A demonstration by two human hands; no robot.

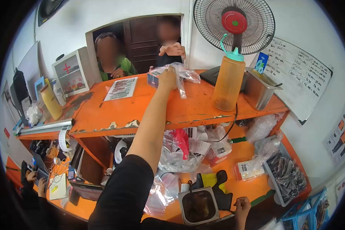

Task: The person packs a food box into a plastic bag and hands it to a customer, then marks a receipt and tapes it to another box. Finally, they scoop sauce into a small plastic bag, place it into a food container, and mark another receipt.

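My left hand [168, 78] reaches far forward over the orange counter, its fingers closed on a clear plastic bag [188, 75]. Inside or under that bag is a small dark blue box [153, 79]. Across the counter, at a wall opening, a person's raised hand [173, 50] is just behind the bag. Low on the right, my right hand [242, 207] hangs with loosely curled fingers and nothing visible in it. Close to it are a metal container [199, 207] with dark contents and black-and-yellow gloves [214, 186].
An orange squeeze bottle [229, 82], a steel container [258, 90] and a fan [234, 25] stand at the right. A printed sheet [120, 89] lies on the counter [99, 115]. Below are plastic bags [180, 153] and a grey bin [285, 178]. Another person's hands [36, 180] are at far left.
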